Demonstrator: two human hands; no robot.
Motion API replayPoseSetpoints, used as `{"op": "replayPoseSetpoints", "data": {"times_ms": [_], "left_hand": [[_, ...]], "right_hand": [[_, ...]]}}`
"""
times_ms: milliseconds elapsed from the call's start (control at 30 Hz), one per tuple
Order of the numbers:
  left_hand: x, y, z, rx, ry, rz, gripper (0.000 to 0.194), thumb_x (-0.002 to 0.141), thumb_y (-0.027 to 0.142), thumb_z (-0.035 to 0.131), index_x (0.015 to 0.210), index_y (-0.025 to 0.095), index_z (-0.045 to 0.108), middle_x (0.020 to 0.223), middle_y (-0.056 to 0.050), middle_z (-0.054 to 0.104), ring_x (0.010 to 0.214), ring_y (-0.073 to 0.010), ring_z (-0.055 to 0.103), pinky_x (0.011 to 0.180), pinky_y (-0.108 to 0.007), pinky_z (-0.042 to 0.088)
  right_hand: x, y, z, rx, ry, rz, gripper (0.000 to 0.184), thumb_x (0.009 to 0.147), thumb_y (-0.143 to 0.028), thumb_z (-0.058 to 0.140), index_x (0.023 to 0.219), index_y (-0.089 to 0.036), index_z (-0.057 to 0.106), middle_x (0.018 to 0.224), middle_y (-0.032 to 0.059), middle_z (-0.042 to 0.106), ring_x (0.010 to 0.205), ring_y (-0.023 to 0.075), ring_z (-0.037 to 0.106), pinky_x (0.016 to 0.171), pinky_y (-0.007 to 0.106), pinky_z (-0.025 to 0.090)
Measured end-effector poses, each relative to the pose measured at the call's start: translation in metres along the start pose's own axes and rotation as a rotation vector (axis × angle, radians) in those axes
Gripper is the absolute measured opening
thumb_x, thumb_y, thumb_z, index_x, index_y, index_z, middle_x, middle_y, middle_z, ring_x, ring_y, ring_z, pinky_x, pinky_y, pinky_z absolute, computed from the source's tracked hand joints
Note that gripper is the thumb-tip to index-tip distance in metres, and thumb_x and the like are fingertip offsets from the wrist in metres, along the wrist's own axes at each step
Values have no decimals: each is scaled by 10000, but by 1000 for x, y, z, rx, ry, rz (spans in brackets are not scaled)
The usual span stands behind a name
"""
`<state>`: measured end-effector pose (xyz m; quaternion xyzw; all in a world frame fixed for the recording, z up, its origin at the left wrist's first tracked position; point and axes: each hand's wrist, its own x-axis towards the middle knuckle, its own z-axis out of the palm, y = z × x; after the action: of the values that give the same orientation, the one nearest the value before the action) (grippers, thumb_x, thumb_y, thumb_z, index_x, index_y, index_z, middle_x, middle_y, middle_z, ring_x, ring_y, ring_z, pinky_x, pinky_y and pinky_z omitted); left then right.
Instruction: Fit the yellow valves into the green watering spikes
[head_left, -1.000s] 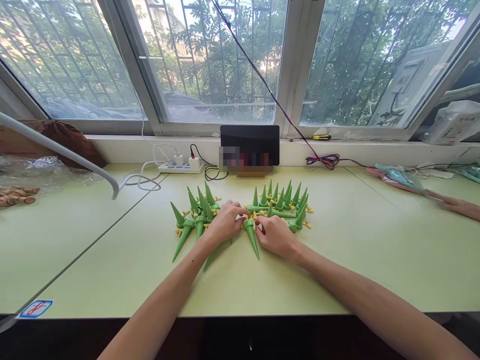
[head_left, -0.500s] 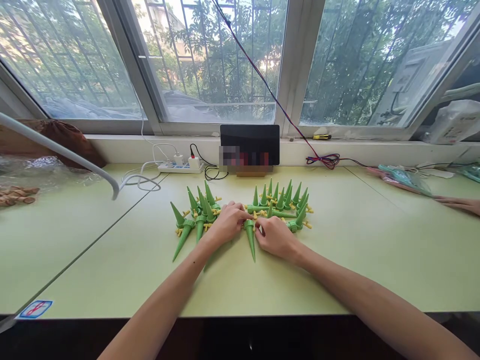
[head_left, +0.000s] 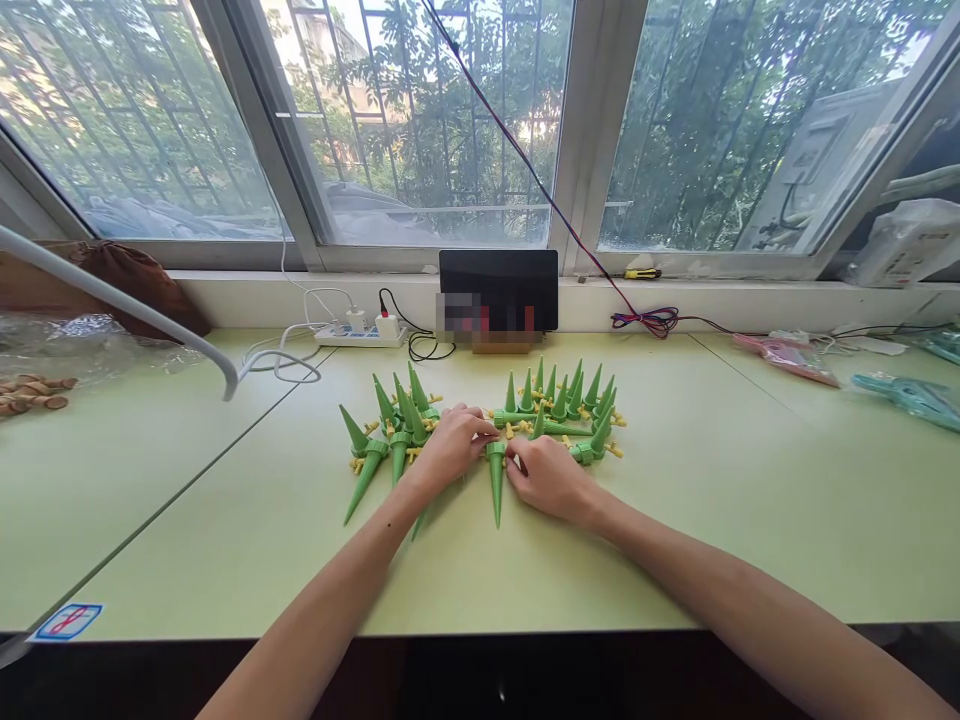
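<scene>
A green plastic plant watering spike (head_left: 496, 485) with a yellow valve part lies between my hands, its tip pointing toward me. My left hand (head_left: 454, 445) pinches at the spike's wide collar end from the left. From the right, my right hand (head_left: 551, 475) has its fingertips closed against the same collar; the exact grip is partly hidden. More green spikes (head_left: 366, 475) with yellow valves lie and stand beside my left hand, some partly covered by it. Another group of spikes (head_left: 574, 395) stands behind my right hand, several upright on their collars.
A dark tablet (head_left: 499, 290) stands at the back by the window. Left of it is a white power strip (head_left: 360, 335) with cables. Bagged pink items (head_left: 787, 358) and a teal bag (head_left: 911, 395) lie at the right. A white curved tube (head_left: 127, 305) crosses the left.
The spike between my hands has shifted slightly left, its tip swinging left. At the far right, another person's hand has left the view, and the teal bag now lies farther right.
</scene>
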<state>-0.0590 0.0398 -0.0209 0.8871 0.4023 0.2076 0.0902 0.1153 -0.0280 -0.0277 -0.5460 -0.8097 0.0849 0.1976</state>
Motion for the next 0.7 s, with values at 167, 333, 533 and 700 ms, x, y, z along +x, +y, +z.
{"op": "replayPoseSetpoints", "data": {"times_ms": [167,333,533,700], "left_hand": [[0,-1,2,-4,3,-7,238,870,136,564,907,225,782,872,-75,692,892,-227,546,820,-349,400],[1,-1,3,14,1,2,242,851,98,547,867,213,761,878,-68,692,900,-229,550,821,-348,406],[1,2,1,24,2,-6,211,835,91,541,813,189,727,861,-64,684,883,-213,555,827,-345,409],[1,1,2,27,2,-12,172,844,97,532,802,177,678,883,-69,688,904,-233,554,842,-365,406]], "right_hand": [[0,0,0,2,-10,8,157,915,-174,489,820,-169,614,734,38,665,659,150,589,617,239,335],[0,0,1,2,-11,-4,160,916,-172,486,814,-167,610,742,45,669,662,153,588,616,244,331],[-1,-2,-1,-4,-26,-6,155,917,-168,489,816,-165,607,752,46,670,664,151,591,607,237,330],[-1,0,2,-2,-22,-26,165,929,-184,479,819,-166,600,762,48,676,668,150,595,617,238,331]]}}
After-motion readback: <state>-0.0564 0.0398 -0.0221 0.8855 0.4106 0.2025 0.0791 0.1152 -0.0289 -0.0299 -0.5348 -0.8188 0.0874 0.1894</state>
